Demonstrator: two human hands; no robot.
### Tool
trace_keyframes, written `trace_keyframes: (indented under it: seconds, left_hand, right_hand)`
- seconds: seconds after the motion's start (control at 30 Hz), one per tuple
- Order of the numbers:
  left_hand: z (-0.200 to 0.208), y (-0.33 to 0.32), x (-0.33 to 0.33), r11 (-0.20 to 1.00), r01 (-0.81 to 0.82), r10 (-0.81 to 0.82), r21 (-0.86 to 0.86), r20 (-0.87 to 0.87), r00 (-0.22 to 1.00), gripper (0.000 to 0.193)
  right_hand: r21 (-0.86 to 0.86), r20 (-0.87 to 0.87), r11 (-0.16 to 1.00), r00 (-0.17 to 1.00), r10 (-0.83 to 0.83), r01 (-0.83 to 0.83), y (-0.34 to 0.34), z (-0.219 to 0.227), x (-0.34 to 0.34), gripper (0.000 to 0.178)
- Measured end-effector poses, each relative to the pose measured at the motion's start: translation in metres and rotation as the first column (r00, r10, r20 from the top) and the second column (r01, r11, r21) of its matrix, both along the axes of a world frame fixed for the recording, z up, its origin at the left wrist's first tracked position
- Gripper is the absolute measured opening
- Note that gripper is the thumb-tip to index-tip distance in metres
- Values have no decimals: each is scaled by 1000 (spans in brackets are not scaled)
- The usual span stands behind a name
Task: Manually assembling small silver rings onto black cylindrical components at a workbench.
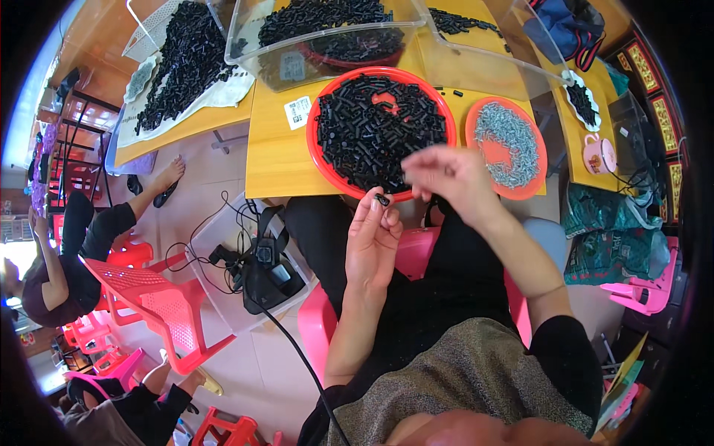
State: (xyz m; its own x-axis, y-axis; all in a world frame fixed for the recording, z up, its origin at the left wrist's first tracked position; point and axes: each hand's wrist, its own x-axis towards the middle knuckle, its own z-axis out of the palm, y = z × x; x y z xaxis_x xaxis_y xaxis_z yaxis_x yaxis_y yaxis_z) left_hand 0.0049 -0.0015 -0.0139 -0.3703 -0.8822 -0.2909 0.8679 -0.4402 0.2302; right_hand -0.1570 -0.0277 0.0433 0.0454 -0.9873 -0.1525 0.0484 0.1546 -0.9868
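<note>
A small black piece is sitting between the thumb and fingers of the left hand, which is pinching it just below the near rim of a red basin. The right hand is hovering beside it, over the basin's near right rim, its fingers curving and blurring; whether they are gripping anything, I cannot tell. The basin is holding a broad heap of short black pieces, with patches of its red bottom showing through. To its right, an orange-red plate is carrying small silvery parts, bunching around a bare middle. Both containers are reaching the front edge of the yellow desk, and the plate is also lying near the right edge. Only a narrow gap is separating the two, a few loose black pieces lying towards its far end. Behind the basin, a clear bin holding more black pieces is closing off the far side. The widest open room is lying left of the basin, where a white paper label is resting on bare wood. Further left, a large black pile is spreading over a pale cloth.
</note>
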Motion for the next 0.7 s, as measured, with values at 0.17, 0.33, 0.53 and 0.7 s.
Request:
trace_keyframes:
  seconds: [0.17, 0.33, 0.53, 0.7]
  left_hand:
    - [6, 10, -8, 999, 14, -10, -43, 87, 996, 21]
    - [11, 15, -10, 996, -5, 21, -89, 180, 983, 20]
    - [12, 16, -11, 995, -24, 45, -98, 222, 974, 18]
    - [13, 17, -13, 981, -35, 80, -193, 230, 970, 17]
  right_hand:
    - [-63, 212, 991, 972, -102, 118, 45, -9, 17, 13]
    - [-152, 200, 977, 973, -118, 150, 55, -19, 21, 11]
    - [-147, 182, 975, 974, -138, 166, 57, -19, 25, 11]
    - [-46, 317, 976, 929, -189, 214, 63, -21, 33, 8]
